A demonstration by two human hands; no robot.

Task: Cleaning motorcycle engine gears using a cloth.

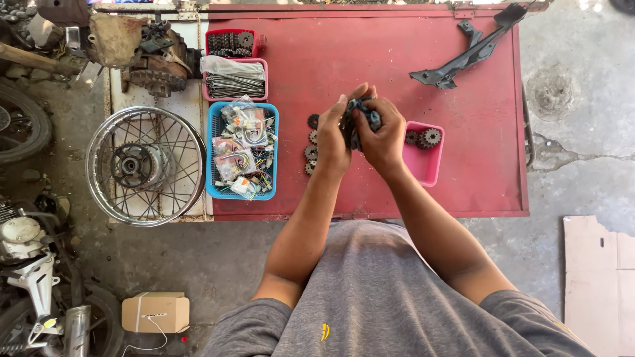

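Above the red metal table (370,53), my left hand (333,135) and my right hand (385,132) are pressed together around a dark crumpled rag (357,118). The rag seems to wrap a small part, which is hidden. Just left of my left hand several small sprockets (311,139) lie in a column on the table. Right of my right hand stands a pink tray (426,162) holding two more sprockets (424,137).
A blue basket (213,155) of bagged small parts, a pink tray of spokes (235,82) and a red tray (231,43) line the table's left side. A black bracket (469,53) lies at the far right. A spoked wheel (145,165) and engine parts (155,59) sit left.
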